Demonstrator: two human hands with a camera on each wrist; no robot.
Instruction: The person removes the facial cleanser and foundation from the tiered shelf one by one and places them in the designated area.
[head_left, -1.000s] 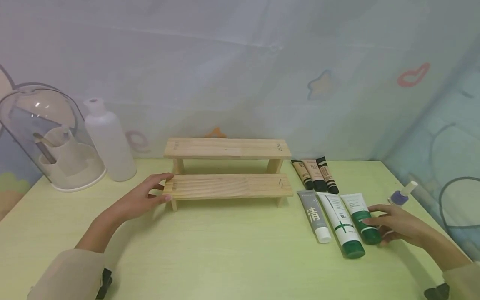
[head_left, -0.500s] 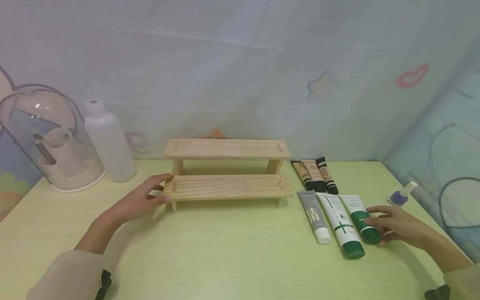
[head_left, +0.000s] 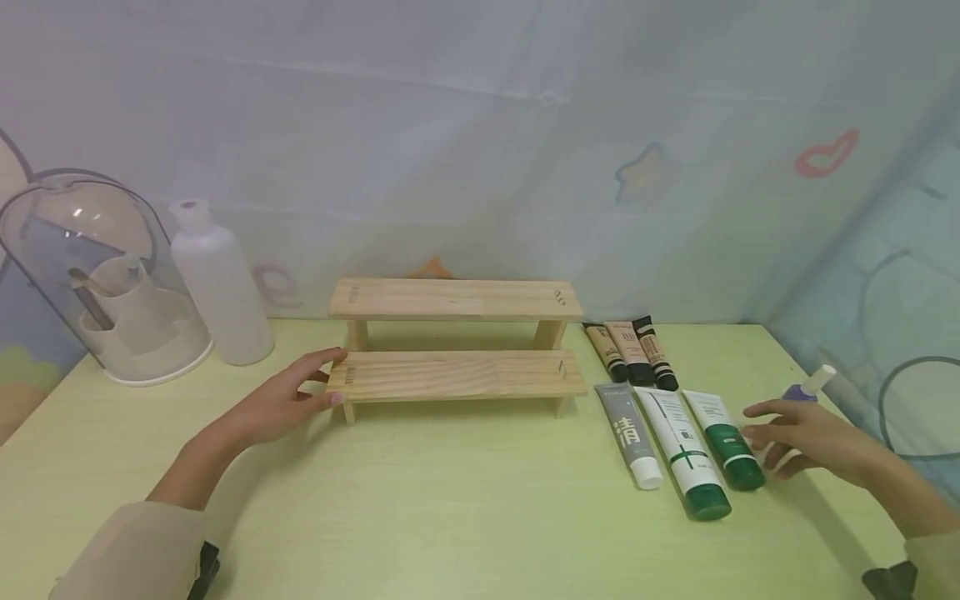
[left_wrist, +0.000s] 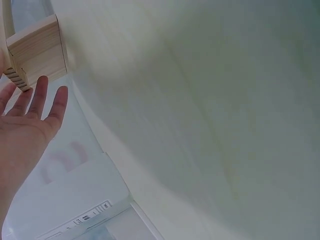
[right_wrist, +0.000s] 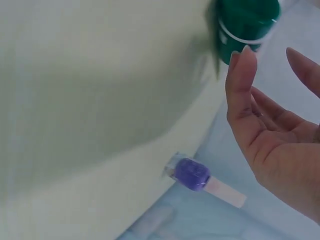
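Note:
A two-step wooden display stand (head_left: 457, 374) stands against the back. My left hand (head_left: 281, 400) holds the left end of its lower step, thumb at the front edge and index finger at the back edge. In the left wrist view several fingers (left_wrist: 37, 100) of that hand reach past the wood. At the right lie a grey tube (head_left: 628, 433), a long white tube with a green cap (head_left: 682, 450) and a shorter white-and-green tube (head_left: 726, 442). My right hand (head_left: 821, 437) hovers just right of the shorter tube, fingers loosely bent and holding nothing.
Three small beige-and-black tubes (head_left: 630, 350) lie beside the stand. A nail polish bottle (right_wrist: 192, 174) with purple polish stands near the right table edge, partly behind my right hand in the head view. A white bottle (head_left: 223, 292) and a clear domed organizer (head_left: 142, 333) stand at the left.
My right hand has let go of the shorter white-and-green tube and moved a little to the right, now covering part of the nail polish bottle. My left hand has stayed at the stand.

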